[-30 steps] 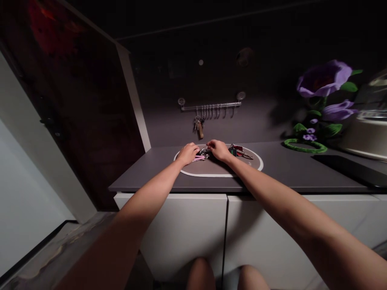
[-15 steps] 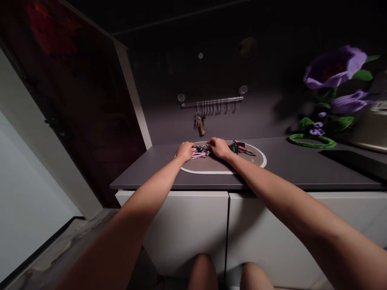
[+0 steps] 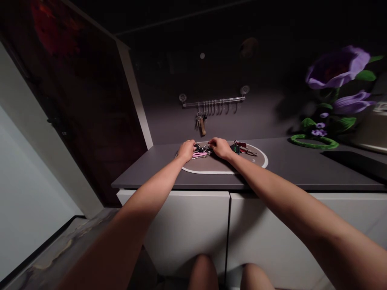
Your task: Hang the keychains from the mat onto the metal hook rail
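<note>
On the oval brown mat (image 3: 217,166) lies a bunch of keys (image 3: 206,149) with metal rings, dark parts and a pink strap (image 3: 199,154). My left hand (image 3: 186,150) is at the bunch's left side, fingers curled in and closed on its dark part. From the right, my right hand (image 3: 220,147) pinches at the keys' ring end, its fingertips partly hidden by the hand. Just right of that hand sit a dark tag with green marks (image 3: 235,149), a red piece (image 3: 242,145) and a beaded or chain-like strip (image 3: 250,152).
A clear hook rail (image 3: 214,102) is fixed to the wall, with hanging keys (image 3: 199,120) and a brown fob (image 3: 202,127). Purple flowers (image 3: 335,68) with a green ring base (image 3: 314,141) stand at right. A flat black object (image 3: 356,163) lies on the grey counter (image 3: 284,169).
The view has shifted slightly. Both hands stay at the keys with almost no movement.
</note>
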Tool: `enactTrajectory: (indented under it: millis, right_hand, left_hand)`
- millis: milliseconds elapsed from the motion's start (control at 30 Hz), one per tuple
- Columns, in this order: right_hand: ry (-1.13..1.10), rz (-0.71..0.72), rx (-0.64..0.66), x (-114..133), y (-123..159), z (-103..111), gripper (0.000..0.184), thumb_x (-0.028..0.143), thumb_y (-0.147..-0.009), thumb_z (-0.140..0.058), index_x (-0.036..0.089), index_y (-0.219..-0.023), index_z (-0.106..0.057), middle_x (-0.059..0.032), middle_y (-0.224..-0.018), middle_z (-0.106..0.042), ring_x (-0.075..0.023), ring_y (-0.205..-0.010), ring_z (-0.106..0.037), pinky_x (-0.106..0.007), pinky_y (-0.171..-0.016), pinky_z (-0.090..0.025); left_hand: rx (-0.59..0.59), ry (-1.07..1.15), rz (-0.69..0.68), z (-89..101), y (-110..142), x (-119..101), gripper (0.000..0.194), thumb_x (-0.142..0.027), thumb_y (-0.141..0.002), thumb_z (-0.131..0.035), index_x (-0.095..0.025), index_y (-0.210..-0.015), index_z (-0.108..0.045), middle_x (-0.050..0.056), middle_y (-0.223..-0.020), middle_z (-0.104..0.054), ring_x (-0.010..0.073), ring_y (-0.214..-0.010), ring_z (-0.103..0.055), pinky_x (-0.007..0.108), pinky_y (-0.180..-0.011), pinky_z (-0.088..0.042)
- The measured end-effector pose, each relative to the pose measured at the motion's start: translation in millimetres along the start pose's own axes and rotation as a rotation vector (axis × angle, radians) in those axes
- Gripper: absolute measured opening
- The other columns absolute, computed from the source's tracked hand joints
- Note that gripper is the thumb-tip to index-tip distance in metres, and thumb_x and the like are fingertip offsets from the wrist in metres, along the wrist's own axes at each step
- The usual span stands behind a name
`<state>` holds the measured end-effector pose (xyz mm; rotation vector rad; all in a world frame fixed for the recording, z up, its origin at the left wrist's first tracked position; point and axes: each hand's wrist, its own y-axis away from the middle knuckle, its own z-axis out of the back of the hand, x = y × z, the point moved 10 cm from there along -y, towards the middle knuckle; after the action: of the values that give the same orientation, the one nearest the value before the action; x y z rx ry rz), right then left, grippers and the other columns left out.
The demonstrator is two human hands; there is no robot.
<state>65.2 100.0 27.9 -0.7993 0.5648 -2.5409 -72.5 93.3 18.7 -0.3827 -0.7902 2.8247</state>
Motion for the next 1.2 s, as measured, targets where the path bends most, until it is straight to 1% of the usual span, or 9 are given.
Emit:
enactTrajectory:
  millis: [167,333,467,600,700,833,967,1067,1200]
  right_hand:
    - [-0.044,0.007,-0.032,3,1,5,0.020,0.011,-0.078,-0.051,0.015,-0.091,-0.065,-0.0098,-0.095,-0.067,-0.0183,-0.089,-0.060,-0.027,-0.082,-0.040]
    - [-0.130,0.042,-0.066,6,2,9,0.019,0.013,-0.078,-0.053,0.016,-0.091,-0.065,-0.0081,-0.092,-0.067,-0.0173,-0.086,-0.059,-0.027,-0.082,-0.041]
    - [-0.270,0.074,-0.100,11,3,12,0.017,0.015,-0.075,-0.057,0.019,-0.090,-0.065,-0.0050,-0.091,-0.066,-0.0158,-0.086,-0.058,-0.028,-0.086,-0.040]
    - [-0.434,0.109,-0.088,19,5,13,0.017,0.016,-0.072,-0.060,0.018,-0.089,-0.065,-0.0030,-0.087,-0.066,-0.0139,-0.078,-0.057,-0.028,-0.082,-0.041]
    - [-0.515,0.118,-0.074,23,7,13,0.016,0.020,-0.070,-0.062,0.017,-0.086,-0.063,-0.0015,-0.082,-0.065,-0.0122,-0.073,-0.055,-0.026,-0.078,-0.041]
    - [-0.482,0.171,-0.069,28,8,13,0.020,0.028,-0.071,-0.061,0.017,-0.087,-0.060,-0.0002,-0.078,-0.062,-0.0111,-0.068,-0.052,-0.023,-0.068,-0.041]
    - [-0.387,0.201,-0.104,27,7,13,0.019,0.033,-0.073,-0.058,0.017,-0.084,-0.057,-0.0004,-0.077,-0.060,-0.0109,-0.068,-0.051,-0.022,-0.067,-0.040]
    - [-0.343,0.223,-0.120,27,5,13,0.016,0.031,-0.074,-0.056,0.017,-0.081,-0.056,-0.0009,-0.078,-0.059,-0.0112,-0.069,-0.051,-0.022,-0.067,-0.039]
    - [-0.292,0.287,-0.153,31,6,17,0.010,0.026,-0.076,-0.054,0.017,-0.079,-0.056,-0.0024,-0.079,-0.059,-0.0128,-0.072,-0.052,-0.025,-0.070,-0.040]
  left_hand:
    - [-0.085,0.083,-0.019,12.6,2,-4,0.015,-0.014,-0.081,-0.048,-0.017,-0.092,-0.057,0.008,-0.094,-0.059,0.0167,-0.088,-0.053,0.026,-0.078,-0.039]
    - [-0.154,0.181,-0.079,23.0,4,-14,0.012,-0.014,-0.082,-0.045,-0.017,-0.090,-0.053,0.006,-0.094,-0.057,0.0153,-0.088,-0.052,0.026,-0.079,-0.039]
    - [-0.194,0.246,-0.121,29.6,7,-21,0.010,-0.015,-0.084,-0.043,-0.017,-0.090,-0.051,0.005,-0.091,-0.058,0.0146,-0.086,-0.052,0.025,-0.078,-0.039]
    - [-0.231,0.290,-0.143,33.9,8,-23,0.010,-0.016,-0.084,-0.042,-0.017,-0.090,-0.050,0.004,-0.089,-0.058,0.0138,-0.083,-0.052,0.025,-0.077,-0.039]
    - [-0.247,0.306,-0.159,35.1,8,-24,0.010,-0.017,-0.084,-0.041,-0.016,-0.090,-0.049,0.005,-0.088,-0.058,0.0141,-0.082,-0.052,0.025,-0.076,-0.040]
    - [-0.253,0.315,-0.181,35.6,9,-26,0.011,-0.018,-0.085,-0.040,-0.016,-0.092,-0.049,0.006,-0.090,-0.058,0.0143,-0.083,-0.053,0.025,-0.076,-0.040]
    - [-0.250,0.309,-0.195,35.7,9,-29,0.012,-0.020,-0.086,-0.040,-0.016,-0.093,-0.049,0.006,-0.092,-0.058,0.0140,-0.084,-0.053,0.025,-0.077,-0.039]
    - [-0.246,0.307,-0.208,35.7,10,-31,0.011,-0.020,-0.085,-0.041,-0.016,-0.092,-0.049,0.006,-0.091,-0.059,0.0141,-0.084,-0.053,0.025,-0.077,-0.040]
    - [-0.255,0.310,-0.219,36.1,10,-32,0.011,-0.019,-0.085,-0.042,-0.017,-0.092,-0.049,0.005,-0.091,-0.059,0.0145,-0.084,-0.054,0.026,-0.077,-0.040]
